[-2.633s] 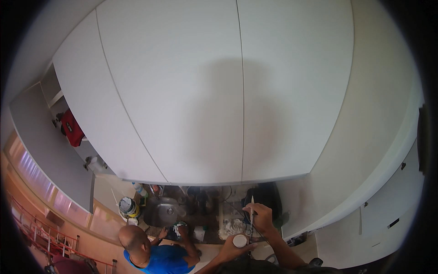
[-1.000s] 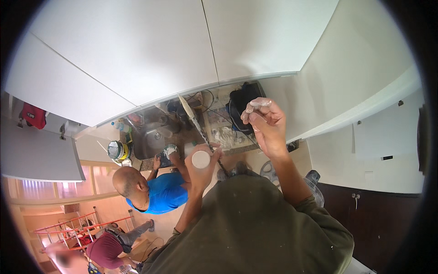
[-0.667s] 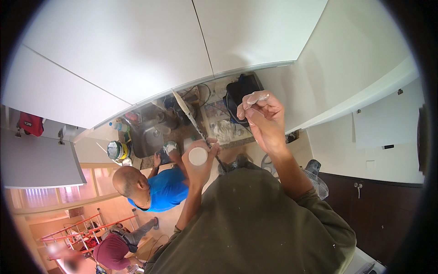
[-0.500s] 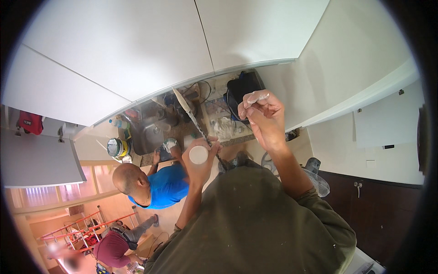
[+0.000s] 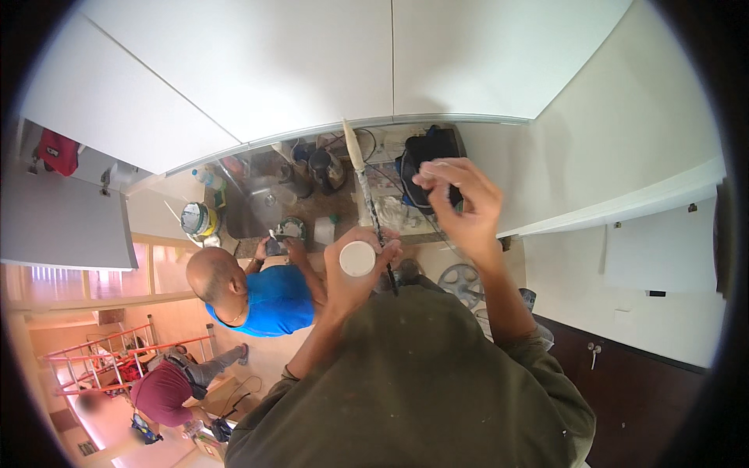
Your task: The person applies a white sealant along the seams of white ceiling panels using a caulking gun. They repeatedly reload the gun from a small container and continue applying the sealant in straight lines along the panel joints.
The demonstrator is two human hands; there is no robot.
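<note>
My left hand (image 5: 360,269) is closed around a slender stick (image 5: 367,191) with a pale pointed tip, a white-smeared middle and a dark lower end. A round white disc-like piece (image 5: 359,259) shows against the same hand; whether it is a cap or the end of a cup I cannot tell. The stick's tip points up toward the edge of the white cabinet (image 5: 312,62). Raised to the right, my right hand (image 5: 466,199) has loosely bent fingers apart from the thumb, whitish residue on the fingertips, and nothing visible in it. Behind it sits a black bag (image 5: 427,148).
A person in a blue shirt (image 5: 282,300) works close on my left at the sink (image 5: 250,207). Kettles (image 5: 326,170) and a bucket (image 5: 195,218) stand around it. Farther off are another person (image 5: 162,394) and an orange ladder (image 5: 125,355). A fan (image 5: 460,282) stands below my right arm.
My view has shifted, so the counter and cabinets sit differently. The stick stands more upright, still in my left hand. My right hand's fingers have spread a little from the thumb.
</note>
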